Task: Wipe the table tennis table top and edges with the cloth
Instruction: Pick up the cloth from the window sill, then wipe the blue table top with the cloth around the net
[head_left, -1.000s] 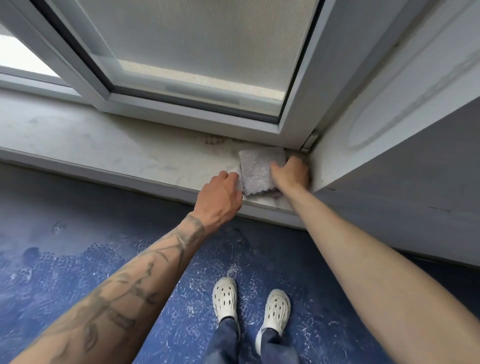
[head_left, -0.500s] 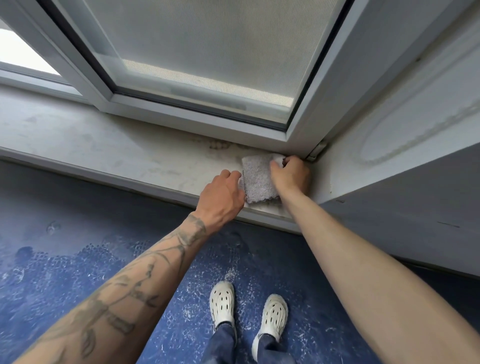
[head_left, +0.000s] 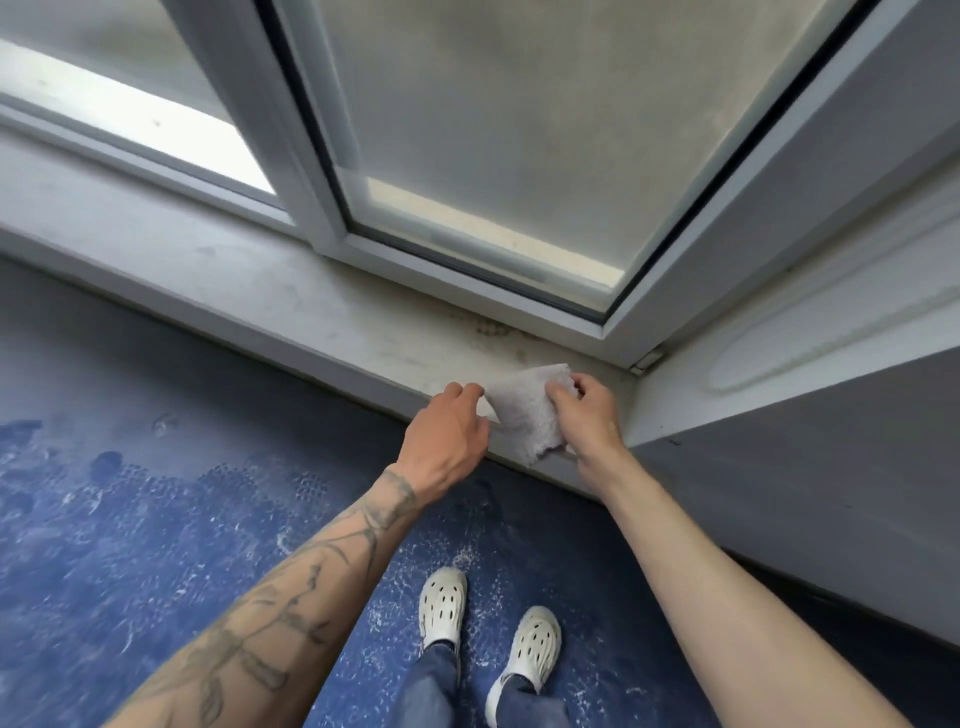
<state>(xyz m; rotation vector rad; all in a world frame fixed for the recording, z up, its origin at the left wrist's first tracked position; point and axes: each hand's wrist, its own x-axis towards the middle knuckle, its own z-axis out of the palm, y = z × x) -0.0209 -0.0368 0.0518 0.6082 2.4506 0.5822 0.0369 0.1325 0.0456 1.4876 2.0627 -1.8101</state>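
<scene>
Cloth (head_left: 524, 415) at window sill (head_left: 311, 322) edge, pinched by right hand (head_left: 587, 415); left hand (head_left: 447, 431) alongside, grip unclear. No table visible; wiping seemingly unstarted.

a pale window sill (head_left: 311, 322) runs from the left edge down toward the right corner. its top is dusty, with dark smudges (head_left: 493, 330) along the far edge near the frame corner. above it stands a white window frame (head_left: 291, 171), holding a mesh-covered pane (head_left: 519, 130) in the middle and a bright strip of glass (head_left: 130, 119) to the left. a small hinge (head_left: 647, 359) sits at the sill's right corner, where a grey wall panel (head_left: 805, 467) meets it. below the sill's front edge lies a blue floor (head_left: 130, 519) streaked with white scuffs. two white clogs (head_left: 441, 603) stand on it side by side, under blue jeans legs (head_left: 431, 686).
</scene>
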